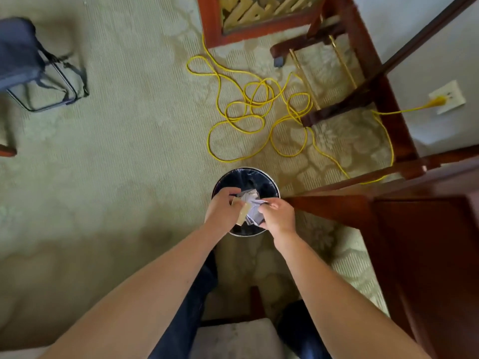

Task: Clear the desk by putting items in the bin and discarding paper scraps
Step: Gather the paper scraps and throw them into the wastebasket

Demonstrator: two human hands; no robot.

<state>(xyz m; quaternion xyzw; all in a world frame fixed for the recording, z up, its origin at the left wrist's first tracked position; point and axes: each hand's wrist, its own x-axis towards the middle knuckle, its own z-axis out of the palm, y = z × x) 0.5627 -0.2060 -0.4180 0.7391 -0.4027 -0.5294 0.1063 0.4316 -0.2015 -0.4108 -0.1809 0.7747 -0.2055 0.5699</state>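
Note:
A round bin with a black liner stands on the carpet beside the desk's corner. Directly above its opening I hold a bunch of paper scraps, white and tan pieces. My left hand grips the tan pieces from the left. My right hand pinches the white pieces from the right. Both hands hide most of the bin's near half, and its contents are too dark to make out.
The dark wooden desk fills the lower right. A tangled yellow cable lies on the carpet beyond the bin and runs to a wall outlet. A blue bag sits far left. A chair seat is below me.

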